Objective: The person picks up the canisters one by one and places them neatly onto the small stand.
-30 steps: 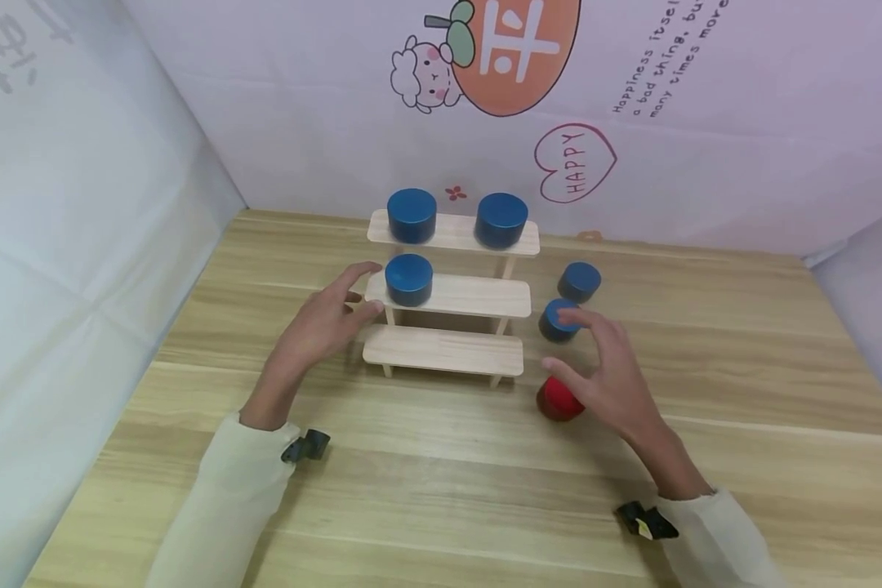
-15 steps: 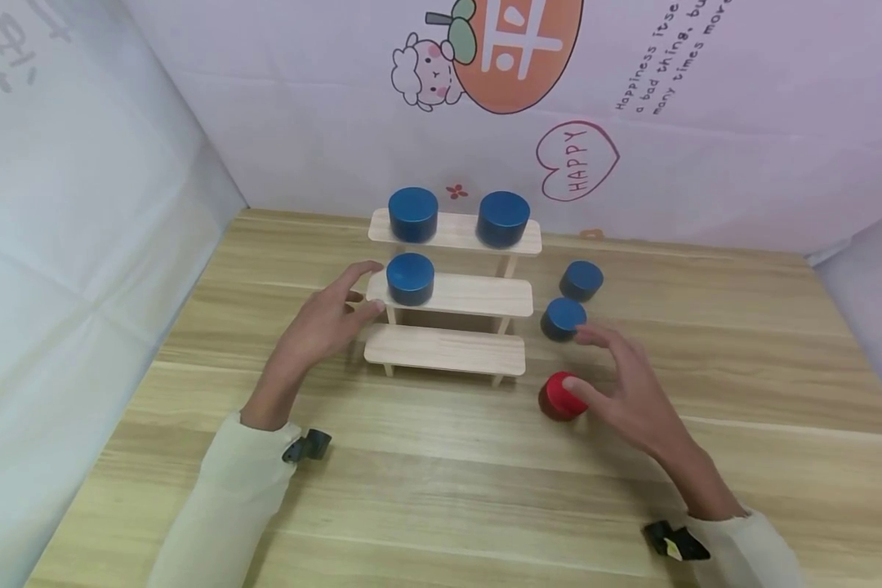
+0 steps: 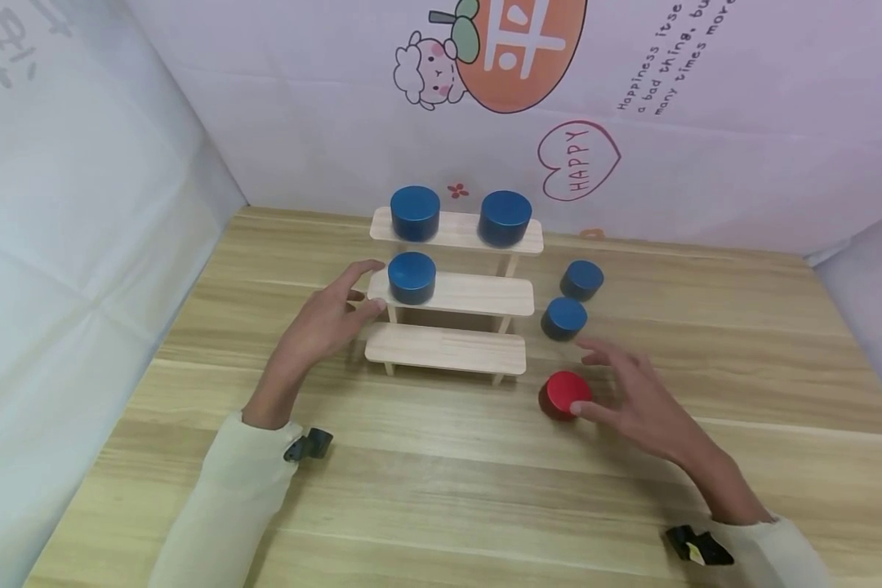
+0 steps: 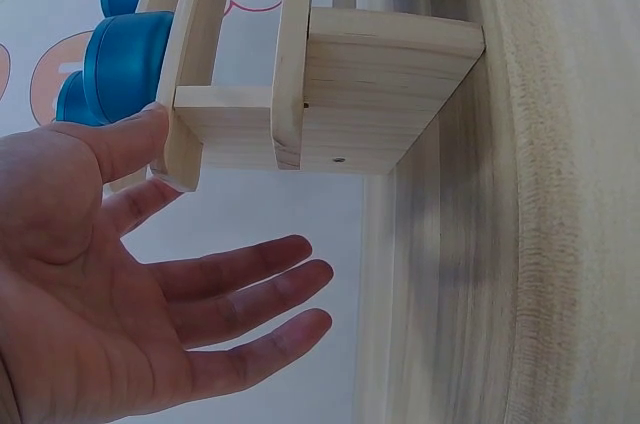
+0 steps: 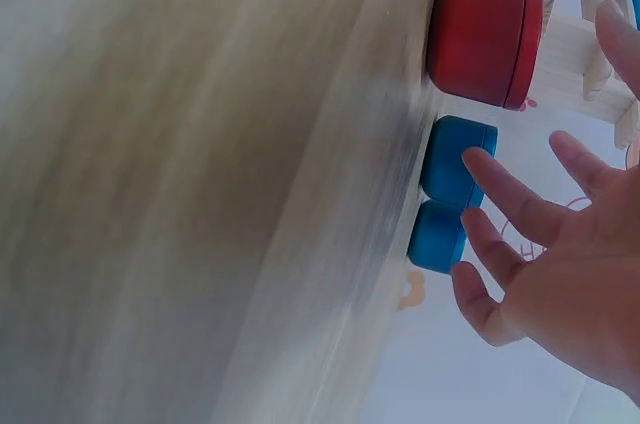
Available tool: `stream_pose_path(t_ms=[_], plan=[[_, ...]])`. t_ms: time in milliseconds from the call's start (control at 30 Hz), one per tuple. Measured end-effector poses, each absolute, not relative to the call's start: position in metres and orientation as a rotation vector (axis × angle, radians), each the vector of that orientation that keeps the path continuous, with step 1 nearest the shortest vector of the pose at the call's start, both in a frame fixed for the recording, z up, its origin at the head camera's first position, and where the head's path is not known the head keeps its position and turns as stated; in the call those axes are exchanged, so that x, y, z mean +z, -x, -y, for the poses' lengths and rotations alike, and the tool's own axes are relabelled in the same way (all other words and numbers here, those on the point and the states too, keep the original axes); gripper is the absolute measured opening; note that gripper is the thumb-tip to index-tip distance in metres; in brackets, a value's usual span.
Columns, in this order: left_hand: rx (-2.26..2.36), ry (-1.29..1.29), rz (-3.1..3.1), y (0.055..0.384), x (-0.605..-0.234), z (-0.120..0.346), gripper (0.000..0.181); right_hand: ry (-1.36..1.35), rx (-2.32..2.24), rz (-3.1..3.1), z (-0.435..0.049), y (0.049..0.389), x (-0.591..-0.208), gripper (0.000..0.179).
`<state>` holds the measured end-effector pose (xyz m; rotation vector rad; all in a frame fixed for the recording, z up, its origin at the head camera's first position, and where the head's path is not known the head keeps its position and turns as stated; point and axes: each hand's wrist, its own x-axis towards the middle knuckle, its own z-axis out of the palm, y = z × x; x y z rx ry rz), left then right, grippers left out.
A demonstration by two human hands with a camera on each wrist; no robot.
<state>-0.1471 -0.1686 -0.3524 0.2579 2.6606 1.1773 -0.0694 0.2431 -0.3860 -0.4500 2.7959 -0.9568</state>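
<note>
Red tin (image 3: 562, 392), partly hidden, right fingers (image 3: 591, 412) overlapping

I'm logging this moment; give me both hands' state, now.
Left hand: at the middle shelf; pinching or merely touching it, can't tell.
Right hand: open beside the red cylinder, holding nothing.

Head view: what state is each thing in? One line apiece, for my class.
Wooden stand: upright on the table
Top-tier blue containers: upright, closed, apart
Middle-tier blue container: upright, closed
Blue containers beside the stand: upright, closed
Red container: upright, closed
Left hand: thumb and index finger round the stand's left end
Right hand: fingers spread, holding nothing
</note>
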Motion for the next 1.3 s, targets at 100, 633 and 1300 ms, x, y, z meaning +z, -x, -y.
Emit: stream_pose_path(t_ms=[100,633,1300], plan=[[1.176,-0.259,-2.658,0.148,-0.354,0.168,0.055,0.443,-0.939,-2.774,-0.245,0.068,-0.388,0.086],[1.203,-0.272,-2.648,0.149,-0.353,0.167,0.055,0.483,-0.907,-2.752,-0.243,0.069,-0.401,0.077],[1.198,-0.275,-2.659,0.148,-0.354,0.168,0.055,0.555,-0.959,-2.753,-0.241,0.072,-0.403,0.058]])
